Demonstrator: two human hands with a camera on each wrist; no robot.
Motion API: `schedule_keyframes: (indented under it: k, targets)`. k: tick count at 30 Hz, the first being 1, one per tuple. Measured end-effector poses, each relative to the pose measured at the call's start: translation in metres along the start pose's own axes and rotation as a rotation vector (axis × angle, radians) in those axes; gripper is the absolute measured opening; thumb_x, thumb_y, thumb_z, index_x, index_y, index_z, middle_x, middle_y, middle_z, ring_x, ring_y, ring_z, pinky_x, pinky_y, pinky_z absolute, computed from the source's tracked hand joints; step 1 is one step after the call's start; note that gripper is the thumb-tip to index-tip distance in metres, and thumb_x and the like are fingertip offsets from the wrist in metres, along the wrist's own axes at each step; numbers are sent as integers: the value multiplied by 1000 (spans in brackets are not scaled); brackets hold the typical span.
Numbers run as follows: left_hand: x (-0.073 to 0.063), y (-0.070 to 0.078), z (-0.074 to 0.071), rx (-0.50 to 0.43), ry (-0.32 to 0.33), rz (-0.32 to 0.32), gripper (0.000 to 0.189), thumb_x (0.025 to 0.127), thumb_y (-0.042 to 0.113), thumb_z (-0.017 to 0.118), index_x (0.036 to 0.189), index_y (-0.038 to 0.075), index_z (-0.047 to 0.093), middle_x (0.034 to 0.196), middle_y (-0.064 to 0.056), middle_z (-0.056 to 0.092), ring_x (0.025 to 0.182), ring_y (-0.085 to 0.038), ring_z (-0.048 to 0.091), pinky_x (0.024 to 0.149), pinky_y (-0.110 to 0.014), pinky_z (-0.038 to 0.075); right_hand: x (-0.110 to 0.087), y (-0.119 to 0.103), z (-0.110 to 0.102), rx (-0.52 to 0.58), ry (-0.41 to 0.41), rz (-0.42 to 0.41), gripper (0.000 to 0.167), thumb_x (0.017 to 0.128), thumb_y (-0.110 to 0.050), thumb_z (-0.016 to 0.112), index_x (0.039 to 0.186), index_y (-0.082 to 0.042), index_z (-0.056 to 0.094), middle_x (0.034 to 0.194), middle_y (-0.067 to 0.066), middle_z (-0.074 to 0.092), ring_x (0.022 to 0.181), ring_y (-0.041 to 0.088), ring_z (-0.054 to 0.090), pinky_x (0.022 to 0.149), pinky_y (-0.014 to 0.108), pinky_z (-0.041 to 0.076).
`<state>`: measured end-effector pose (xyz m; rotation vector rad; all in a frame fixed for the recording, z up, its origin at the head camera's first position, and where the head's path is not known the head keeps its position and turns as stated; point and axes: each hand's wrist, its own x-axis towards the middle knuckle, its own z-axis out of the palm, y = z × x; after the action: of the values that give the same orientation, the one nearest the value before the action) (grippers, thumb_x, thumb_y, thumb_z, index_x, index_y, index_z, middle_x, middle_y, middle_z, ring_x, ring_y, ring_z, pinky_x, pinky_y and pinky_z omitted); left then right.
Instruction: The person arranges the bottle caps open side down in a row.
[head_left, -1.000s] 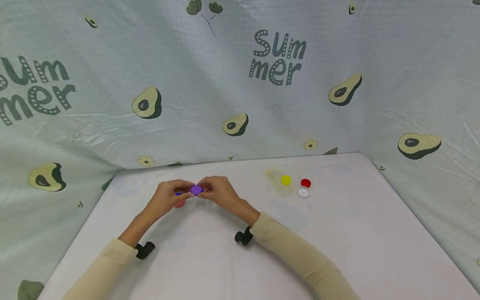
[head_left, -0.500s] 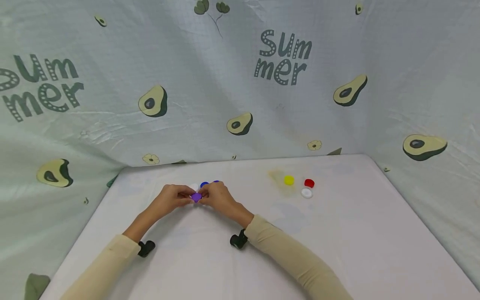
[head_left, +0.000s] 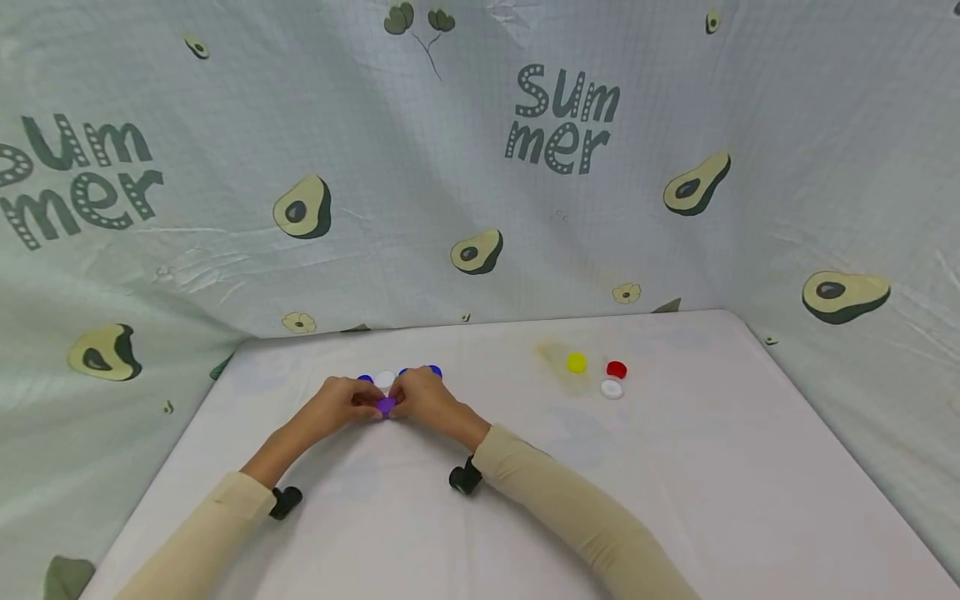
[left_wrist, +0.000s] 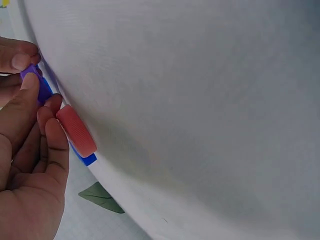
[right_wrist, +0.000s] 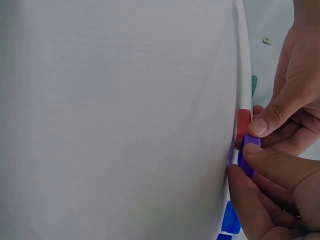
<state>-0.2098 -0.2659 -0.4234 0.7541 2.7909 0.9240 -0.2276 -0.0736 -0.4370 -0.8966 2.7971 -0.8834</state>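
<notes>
Both hands meet at a purple bottle cap [head_left: 386, 407] low over the left part of the table. My left hand [head_left: 337, 408] pinches one side of it between thumb and fingers, and my right hand [head_left: 429, 400] pinches the other. Just behind them lie a white cap [head_left: 385, 380], a blue cap [head_left: 365, 378] to its left and another blue cap [head_left: 435, 370] partly behind the right hand. A ridged red cap [left_wrist: 77, 131] sits beside the left fingers in the left wrist view; the left hand hides it from the head camera.
Further right on the white-covered table [head_left: 675, 467] lie a yellow cap [head_left: 576, 362], a red cap [head_left: 617, 369] and a white ring-rimmed cap [head_left: 611, 389]. A printed cloth [head_left: 375, 167] hangs upright behind the table's back edge.
Both hands have drawn the purple cap toward the person, lowering it. White and blue caps behind them have come into view, while the red cap under the left hand has gone from the head view.
</notes>
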Motion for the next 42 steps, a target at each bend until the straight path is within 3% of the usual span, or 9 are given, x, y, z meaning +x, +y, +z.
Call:
schedule_keyframes:
  k: [9,16,26,42]
  targets:
    - [1,-2,-1,18,-4,3,18,85,6,81,101,-2,76,87,-6,74,78,-13,67,67,-22,54,6,-3,-2,-21,-35,24,22,82,-16,87,101,-7,81,90,-1,77,76,5,64,63,11,45]
    - [3,-2,0,20,36,22,16,84,3,81,99,-2,75,85,-5,72,75,-12,64,64,-22,52,6,-2,-4,3,-38,31,21,85,-14,84,103,-5,79,93,1,77,83,8,67,66,12,48]
    - [2,-3,5,16,106,27,19,80,1,84,97,-3,75,87,-10,74,72,-9,63,63,-22,53,4,0,-1,93,30,25,20,82,-9,86,99,-2,78,85,3,76,72,3,65,62,9,47]
    - [6,-9,9,23,134,-42,19,79,2,85,96,0,76,83,-6,73,71,-10,62,63,-21,52,7,1,0,126,51,104,21,81,-11,87,99,-5,80,86,0,77,73,2,66,63,10,48]
